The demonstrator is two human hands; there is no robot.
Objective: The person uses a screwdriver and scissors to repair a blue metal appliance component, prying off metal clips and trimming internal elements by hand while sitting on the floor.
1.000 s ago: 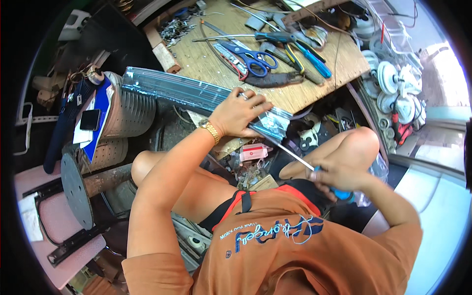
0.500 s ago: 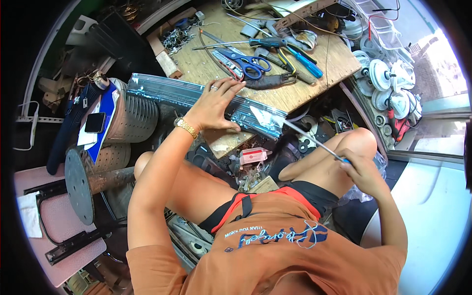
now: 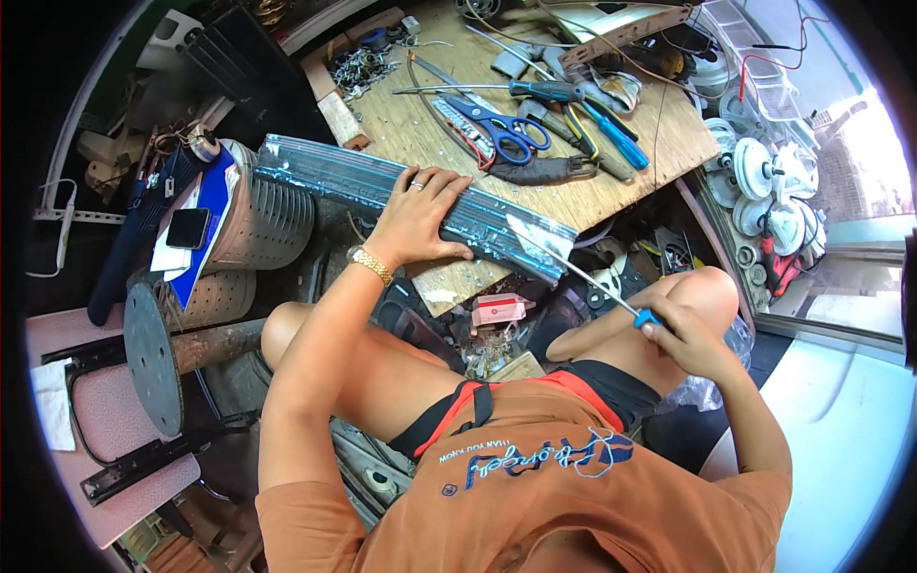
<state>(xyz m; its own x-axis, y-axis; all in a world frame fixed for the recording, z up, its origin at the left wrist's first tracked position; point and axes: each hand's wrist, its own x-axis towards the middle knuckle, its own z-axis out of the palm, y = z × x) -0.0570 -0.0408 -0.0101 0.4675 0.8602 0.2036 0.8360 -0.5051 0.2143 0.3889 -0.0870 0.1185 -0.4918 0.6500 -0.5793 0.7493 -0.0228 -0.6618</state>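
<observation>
A long ribbed metal bar (image 3: 330,179), dark with shiny worn edges, lies aslant against the near edge of the wooden worktop. My left hand (image 3: 420,215) is clasped over its middle, fingers across the top and thumb along the near side. In my right hand (image 3: 690,336) is a screwdriver (image 3: 611,292), gripped by its blue handle above my right knee. Its shaft points up and left to the bar's right end, beside a pale, bare patch (image 3: 537,239). The exact spot where the tip touches is hard to make out.
On the wooden worktop (image 3: 382,105) lie blue-handled scissors (image 3: 516,137), another screwdriver (image 3: 546,91), pliers and a pile of small metal parts (image 3: 361,72). A perforated drum (image 3: 277,215) carrying a phone (image 3: 188,228) stands left. A small red-and-white box (image 3: 500,308) sits between my legs.
My right hand has moved left, bringing the screwdriver closer in to the bar's right end. My left hand keeps its hold. The whole view has shifted slightly.
</observation>
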